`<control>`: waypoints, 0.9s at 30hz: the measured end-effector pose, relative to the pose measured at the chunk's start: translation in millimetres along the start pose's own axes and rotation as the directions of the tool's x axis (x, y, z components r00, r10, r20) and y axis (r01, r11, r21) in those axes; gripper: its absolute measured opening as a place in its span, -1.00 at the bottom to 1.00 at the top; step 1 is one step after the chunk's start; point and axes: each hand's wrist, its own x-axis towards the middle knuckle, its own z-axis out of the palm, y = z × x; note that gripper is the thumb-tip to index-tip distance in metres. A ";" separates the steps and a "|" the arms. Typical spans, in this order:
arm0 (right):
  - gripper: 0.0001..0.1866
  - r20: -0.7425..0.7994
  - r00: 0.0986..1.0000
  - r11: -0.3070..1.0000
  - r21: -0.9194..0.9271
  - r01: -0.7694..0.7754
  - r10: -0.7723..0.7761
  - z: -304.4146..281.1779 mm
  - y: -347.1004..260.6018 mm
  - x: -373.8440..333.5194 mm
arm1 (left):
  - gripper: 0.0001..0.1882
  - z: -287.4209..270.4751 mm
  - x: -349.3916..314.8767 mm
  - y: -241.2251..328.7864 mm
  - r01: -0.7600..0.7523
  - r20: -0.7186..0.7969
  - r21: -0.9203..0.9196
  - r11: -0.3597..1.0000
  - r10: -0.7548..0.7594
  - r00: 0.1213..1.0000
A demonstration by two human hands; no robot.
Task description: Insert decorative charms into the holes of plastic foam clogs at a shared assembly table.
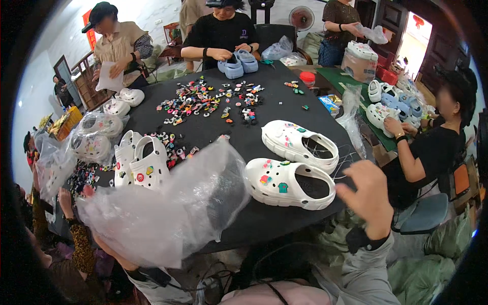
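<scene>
A crumpled clear plastic bag (201, 190) is spread in front of me over the table's near edge. My left hand (105, 245) reaches up behind it and appears to grip it, though the film hides the fingers. To the right of the bag, a white clog (272, 175) with colourful charms in its holes lies beside a second white clog (277, 145), toes pointing left. My right hand (370, 201) is raised just right of their heels, fingers apart and holding nothing. Thin clear strands lie by the heels.
Small colourful charms (195, 104) are scattered over the black table (284, 101). Another white clog pair (147, 165) stands left, near bagged clogs (94, 137). Across the table, a person handles blue clogs (232, 67). On the right, another handles white clogs (378, 116) at a green-topped table.
</scene>
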 end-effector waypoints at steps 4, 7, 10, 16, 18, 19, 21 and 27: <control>0.16 0.019 0.925 0.852 0.398 0.341 -0.379 30.8 -74.9 15.9 | -0.54 113.2 -37.0 40.2 -0.064 0.062 0.024 0.998 0.062 0.996; -0.09 0.116 0.767 0.664 0.592 0.457 -0.631 111.9 -129.7 9.6 | -0.55 125.2 -61.4 59.2 -0.138 0.118 0.061 0.989 0.130 0.984; -0.42 0.447 0.624 0.718 0.637 0.281 -0.641 144.1 -145.2 -3.2 | -0.54 141.5 -35.7 51.7 0.128 0.068 -0.187 0.974 -0.117 0.991; -0.67 -0.317 0.840 0.648 0.536 0.541 -0.440 135.5 -127.2 -0.6 | -0.61 186.3 -12.8 75.1 0.823 0.470 -0.562 0.087 -0.785 0.404; -0.73 -0.341 0.846 0.624 0.572 0.532 -0.409 132.2 -132.8 3.4 | -0.63 161.6 -66.8 34.5 0.713 0.562 0.003 0.701 -0.591 0.579; -0.74 -0.410 0.817 0.587 0.568 0.577 -0.405 131.6 -134.6 4.6 | -0.63 147.6 -85.8 14.6 0.715 0.557 0.006 0.699 -0.596 0.578; -0.72 -0.499 0.781 0.548 0.560 0.621 -0.376 137.3 -136.3 1.2 | -0.63 142.4 -108.1 -8.9 0.612 0.733 0.028 0.790 -0.433 0.525; -0.62 -0.237 0.835 0.677 0.496 0.544 -0.497 137.1 -133.7 6.7 | -0.63 130.4 -137.5 -32.6 0.273 0.995 -0.074 0.959 0.051 0.090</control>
